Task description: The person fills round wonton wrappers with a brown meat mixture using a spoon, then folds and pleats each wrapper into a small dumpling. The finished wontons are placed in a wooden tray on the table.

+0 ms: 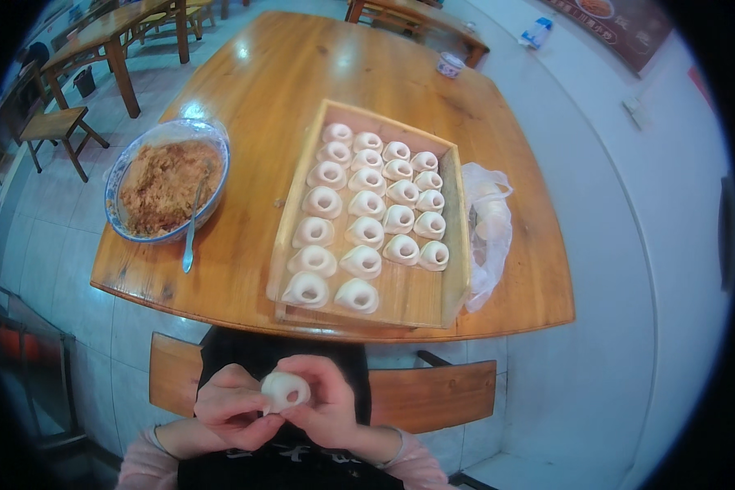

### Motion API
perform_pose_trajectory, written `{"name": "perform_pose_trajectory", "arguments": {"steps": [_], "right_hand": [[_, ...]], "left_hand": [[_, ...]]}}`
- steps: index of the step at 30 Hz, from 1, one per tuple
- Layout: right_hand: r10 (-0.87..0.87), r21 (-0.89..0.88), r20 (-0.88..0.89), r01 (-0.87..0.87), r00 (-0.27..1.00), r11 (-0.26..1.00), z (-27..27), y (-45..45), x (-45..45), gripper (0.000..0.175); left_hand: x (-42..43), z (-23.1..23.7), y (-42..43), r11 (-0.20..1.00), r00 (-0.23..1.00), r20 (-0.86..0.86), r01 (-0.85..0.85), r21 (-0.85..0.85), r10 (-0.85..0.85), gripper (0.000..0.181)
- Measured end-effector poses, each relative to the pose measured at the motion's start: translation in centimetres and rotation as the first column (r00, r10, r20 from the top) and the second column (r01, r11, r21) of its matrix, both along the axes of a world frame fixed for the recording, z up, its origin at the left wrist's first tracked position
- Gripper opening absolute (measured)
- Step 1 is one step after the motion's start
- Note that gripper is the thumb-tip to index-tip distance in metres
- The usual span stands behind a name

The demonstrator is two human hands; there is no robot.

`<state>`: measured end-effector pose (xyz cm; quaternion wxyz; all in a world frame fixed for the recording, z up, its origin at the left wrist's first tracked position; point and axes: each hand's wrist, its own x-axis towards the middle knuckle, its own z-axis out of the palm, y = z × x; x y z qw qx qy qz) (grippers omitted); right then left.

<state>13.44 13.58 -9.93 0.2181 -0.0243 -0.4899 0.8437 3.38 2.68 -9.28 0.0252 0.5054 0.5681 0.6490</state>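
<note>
Above my lap, my left hand [236, 407] and my right hand [324, 401] pinch one folded white wonton [285, 392] between them, its ring-shaped fold facing up. In front of me on the table stands a wooden tray [367, 318] holding rows of similar folded wontons [366, 233]. The tray's near right corner shows bare wood. At the left, a blue-and-white bowl [113, 211] holds minced filling [168, 184], with a metal spoon [188, 248] resting in it, its handle over the rim. A clear plastic bag [487, 257] with pale round pieces lies against the tray's right side.
The wooden table [239, 294] has its near edge just beyond my hands. A small patterned cup [450, 65] stands at its far right. Below runs a wooden bench [435, 395]. A white wall [612, 202] rises at the right; a stool [58, 127] and other tables stand far left.
</note>
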Motion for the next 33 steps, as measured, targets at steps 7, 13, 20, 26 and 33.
{"name": "perform_pose_trajectory", "arguments": {"steps": [7, 13, 20, 26, 33], "right_hand": [[0.384, -0.207, 0.053, -0.366, 0.922, 0.907, 1.8, 2.7, 1.2, 0.054], [0.455, -0.103, 0.204, -0.443, 0.867, 0.891, 3.5, 5.0, 1.2, 0.040], [0.272, 0.222, 0.460, -0.407, 0.845, 0.886, 5.7, 6.3, 1.6, 0.036], [-0.022, 0.621, 0.437, -0.284, 0.899, 0.730, 8.8, 8.0, 2.4, 0.033], [-0.465, 0.989, 0.149, -0.129, 0.872, 0.075, 11.5, 13.7, 1.0, 0.025]], "left_hand": [[0.3, 0.1, -0.1, 1.000, 0.997, 0.083, 0.004, -0.013, -0.003, 0.031], [0.7, 0.0, -0.2, 0.996, 0.982, 0.172, 0.082, -0.022, -0.077, 0.028], [3.0, -1.1, 1.5, 0.970, 0.644, 0.726, 0.143, 0.197, -0.242, 0.031], [2.6, -1.5, 2.4, 0.930, 0.598, 0.714, 0.270, 0.249, -0.365, 0.033], [2.5, -2.4, 2.3, 0.892, 0.616, 0.690, 0.441, 0.097, -0.380, 0.024]]}}
